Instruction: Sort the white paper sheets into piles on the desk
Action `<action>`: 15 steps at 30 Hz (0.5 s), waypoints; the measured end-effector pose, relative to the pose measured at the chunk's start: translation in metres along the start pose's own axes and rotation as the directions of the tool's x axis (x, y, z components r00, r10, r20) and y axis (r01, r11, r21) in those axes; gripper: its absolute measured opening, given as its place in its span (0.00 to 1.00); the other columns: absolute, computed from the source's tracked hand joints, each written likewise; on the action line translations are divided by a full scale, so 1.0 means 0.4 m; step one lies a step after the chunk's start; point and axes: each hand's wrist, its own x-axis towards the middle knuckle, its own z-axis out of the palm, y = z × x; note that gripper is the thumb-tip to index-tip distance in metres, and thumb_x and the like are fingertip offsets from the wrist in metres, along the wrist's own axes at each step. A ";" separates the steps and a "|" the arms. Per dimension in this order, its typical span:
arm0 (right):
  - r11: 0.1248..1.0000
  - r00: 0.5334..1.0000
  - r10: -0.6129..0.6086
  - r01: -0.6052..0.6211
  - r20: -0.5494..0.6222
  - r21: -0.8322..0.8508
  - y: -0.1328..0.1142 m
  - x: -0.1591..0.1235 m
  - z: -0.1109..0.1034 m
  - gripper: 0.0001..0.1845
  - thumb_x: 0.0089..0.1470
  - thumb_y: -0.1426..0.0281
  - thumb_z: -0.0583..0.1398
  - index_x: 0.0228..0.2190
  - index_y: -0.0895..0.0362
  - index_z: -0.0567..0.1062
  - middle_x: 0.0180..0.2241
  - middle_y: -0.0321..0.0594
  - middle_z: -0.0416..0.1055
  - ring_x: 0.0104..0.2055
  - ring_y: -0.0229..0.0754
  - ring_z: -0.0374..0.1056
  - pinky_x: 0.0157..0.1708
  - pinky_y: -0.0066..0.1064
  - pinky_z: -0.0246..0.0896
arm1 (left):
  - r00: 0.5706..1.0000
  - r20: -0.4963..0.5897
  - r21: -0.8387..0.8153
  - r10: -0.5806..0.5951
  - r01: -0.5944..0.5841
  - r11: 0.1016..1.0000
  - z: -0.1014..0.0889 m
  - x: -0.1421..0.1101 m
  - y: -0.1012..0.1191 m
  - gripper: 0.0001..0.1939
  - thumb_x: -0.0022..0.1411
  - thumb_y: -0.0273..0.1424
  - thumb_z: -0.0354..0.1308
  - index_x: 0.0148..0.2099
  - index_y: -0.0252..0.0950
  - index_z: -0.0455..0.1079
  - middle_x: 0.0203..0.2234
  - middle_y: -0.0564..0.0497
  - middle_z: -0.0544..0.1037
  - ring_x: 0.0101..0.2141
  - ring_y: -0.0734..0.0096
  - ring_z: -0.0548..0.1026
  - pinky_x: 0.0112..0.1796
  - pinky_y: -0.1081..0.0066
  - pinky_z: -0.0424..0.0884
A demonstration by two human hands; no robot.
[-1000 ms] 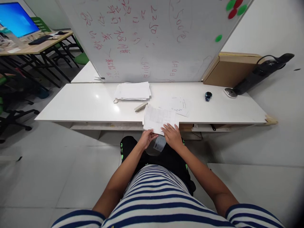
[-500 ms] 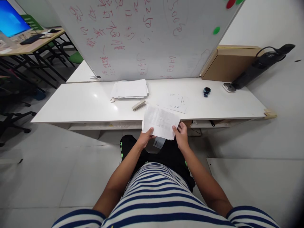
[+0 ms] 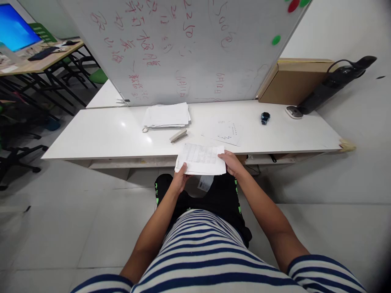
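Note:
Several printed sheets of paper (image 3: 201,160) are held between my hands at the front edge of the white desk. My left hand (image 3: 181,179) grips their lower left corner, thumb on top and fingers beneath. At the right side, my right hand (image 3: 230,162) pinches the sheets near their upper right edge, thumb on the face. Just beyond them a light-coloured stapler (image 3: 179,135) lies on the desk. A stack of white papers (image 3: 167,115) rests behind the stapler, and a loose sheet with drawn marks (image 3: 227,132) lies to the right.
A whiteboard (image 3: 195,53) with red writing stands along the desk's (image 3: 91,130) back. To the right are a dark watch (image 3: 265,118), a computer mouse (image 3: 294,112), a cardboard box (image 3: 293,83) and a black cylindrical device (image 3: 334,87). An open shelf (image 3: 140,162) runs below the desktop.
The sheets have moved slightly left and turned to lie more level. My right hand has shifted up along their right side; my left hand moved a little left.

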 end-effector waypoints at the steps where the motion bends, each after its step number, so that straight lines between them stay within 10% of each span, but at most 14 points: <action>1: 0.998 0.998 0.055 -0.055 -0.022 0.009 -0.011 0.015 0.006 0.07 0.44 0.75 0.59 0.31 0.59 0.72 0.25 0.40 0.74 0.27 0.44 0.72 0.28 0.34 0.70 | 1.000 0.016 -0.035 -0.002 0.002 0.999 -0.006 -0.003 0.007 0.30 0.57 0.49 0.58 0.57 0.39 0.66 0.52 0.44 0.72 0.45 0.61 0.74 0.38 0.69 0.74; 6: 0.966 0.961 0.236 -0.216 -0.143 0.141 -0.058 0.080 0.000 0.06 0.42 0.80 0.55 0.24 0.58 0.67 0.17 0.35 0.67 0.18 0.38 0.64 0.17 0.28 0.64 | 1.000 0.030 -0.136 -0.008 0.012 0.991 -0.029 -0.015 0.046 0.37 0.59 0.59 0.42 0.58 0.38 0.63 0.51 0.39 0.73 0.45 0.61 0.74 0.39 0.66 0.72; 15: 0.990 0.985 -0.031 0.053 -0.169 0.129 -0.160 0.168 -0.063 0.08 0.45 0.81 0.54 0.23 0.56 0.67 0.19 0.34 0.67 0.22 0.36 0.65 0.22 0.25 0.65 | 0.999 0.037 -0.104 -0.013 0.017 0.994 -0.018 -0.016 0.056 0.35 0.62 0.56 0.41 0.60 0.38 0.60 0.53 0.39 0.71 0.44 0.64 0.74 0.39 0.68 0.71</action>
